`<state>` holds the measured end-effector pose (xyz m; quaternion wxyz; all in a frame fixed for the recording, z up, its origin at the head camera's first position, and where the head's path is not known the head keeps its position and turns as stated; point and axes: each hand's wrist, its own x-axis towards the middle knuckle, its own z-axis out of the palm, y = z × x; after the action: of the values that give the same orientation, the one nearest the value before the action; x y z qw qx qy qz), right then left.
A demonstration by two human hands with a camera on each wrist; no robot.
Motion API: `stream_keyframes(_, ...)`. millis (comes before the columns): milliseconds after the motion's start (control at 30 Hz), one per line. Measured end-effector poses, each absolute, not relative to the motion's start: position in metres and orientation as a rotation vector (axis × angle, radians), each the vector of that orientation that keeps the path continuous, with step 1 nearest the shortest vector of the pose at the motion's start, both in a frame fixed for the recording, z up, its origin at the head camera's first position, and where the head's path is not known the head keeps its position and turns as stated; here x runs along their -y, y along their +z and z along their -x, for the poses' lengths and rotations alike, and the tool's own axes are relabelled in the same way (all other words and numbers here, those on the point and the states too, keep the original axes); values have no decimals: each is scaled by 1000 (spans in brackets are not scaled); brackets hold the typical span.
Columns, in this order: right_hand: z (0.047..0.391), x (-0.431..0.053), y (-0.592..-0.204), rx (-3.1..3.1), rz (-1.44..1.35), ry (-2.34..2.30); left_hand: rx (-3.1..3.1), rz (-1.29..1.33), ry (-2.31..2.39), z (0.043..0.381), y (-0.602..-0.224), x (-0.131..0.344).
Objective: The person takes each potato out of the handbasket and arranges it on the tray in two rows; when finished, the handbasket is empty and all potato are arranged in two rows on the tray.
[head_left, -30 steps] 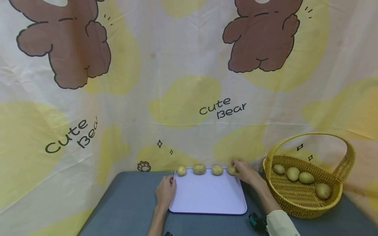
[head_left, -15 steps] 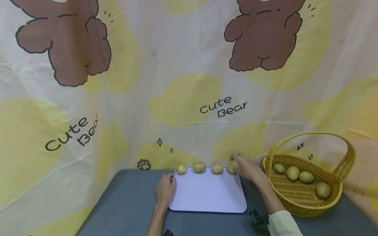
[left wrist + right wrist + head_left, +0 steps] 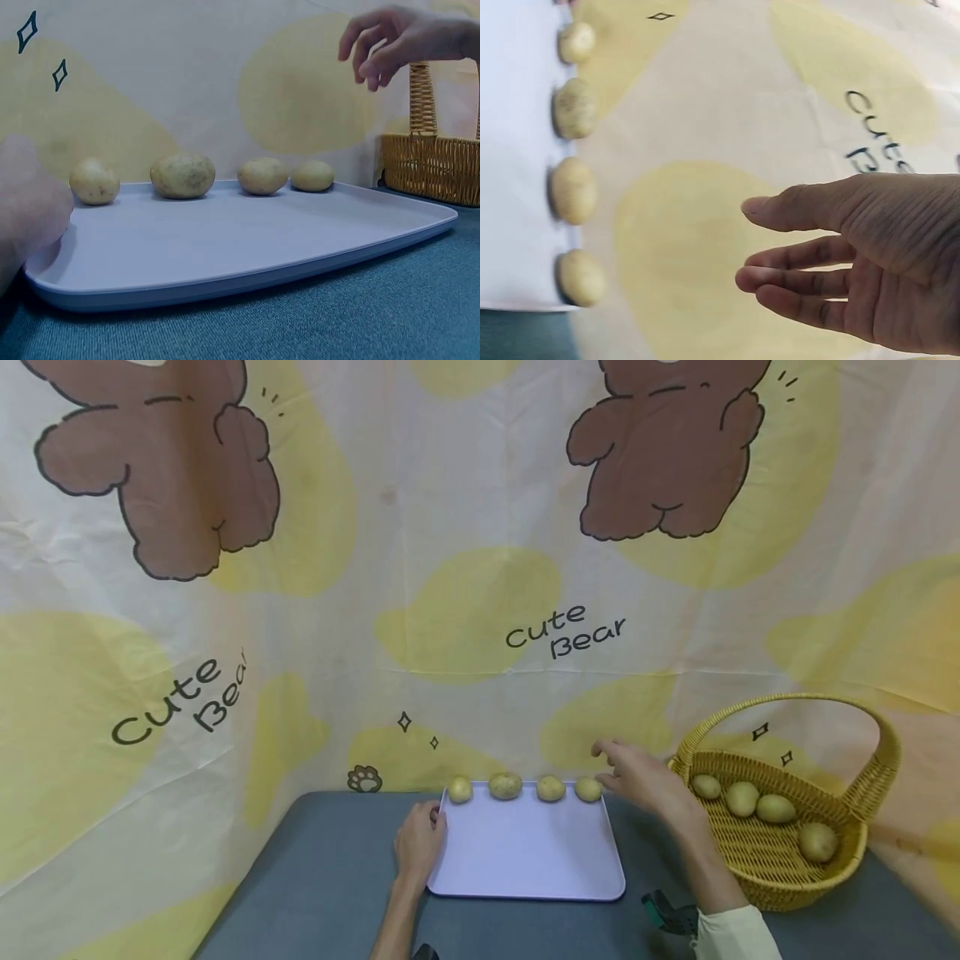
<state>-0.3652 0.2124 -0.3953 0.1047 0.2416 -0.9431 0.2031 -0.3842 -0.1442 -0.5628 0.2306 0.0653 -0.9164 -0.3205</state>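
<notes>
A row of several potatoes [image 3: 505,786] lines the far edge of a pale lilac tray [image 3: 525,852]. My left hand [image 3: 420,843] grips the tray's left rim, and in the left wrist view part of that hand [image 3: 30,202] covers the tray's corner. Above and to the right of the rightmost potato [image 3: 588,789], my right hand [image 3: 645,781] is lifted with nothing in it. Its thumb and fingers are spread apart and loosely bent in the right wrist view, well away from the potatoes there.
A yellow wicker basket [image 3: 780,881] with a tall handle stands on the right of the grey table [image 3: 330,868], holding several more potatoes [image 3: 776,808]. Behind the table hangs a bear-print cloth [image 3: 450,610], close to the tray's far edge.
My right hand has let go of the rightmost potato and moved up and to the right, toward the basket. The left hand and tray stay in place.
</notes>
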Motion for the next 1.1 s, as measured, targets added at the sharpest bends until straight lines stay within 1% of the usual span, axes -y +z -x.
stream_keyframes(267,342,-232,-367,2720,-678,727,2525,-166,-872,384,-562,144)
stream_keyframes(467,327,-258,-351,2677,-647,779,2511,-156,-868,385,-563,144)
stream_keyframes(667,311,-290,-340,2692,-536,740,2509,-163,-872,386,-561,145)
stream_keyframes(1000,300,-363,-353,2629,-361,644,2521,-163,-876,386,-563,145)
stream_keyframes(1100,298,-380,-356,2686,-250,631,2530,-175,-886,386,-563,144)
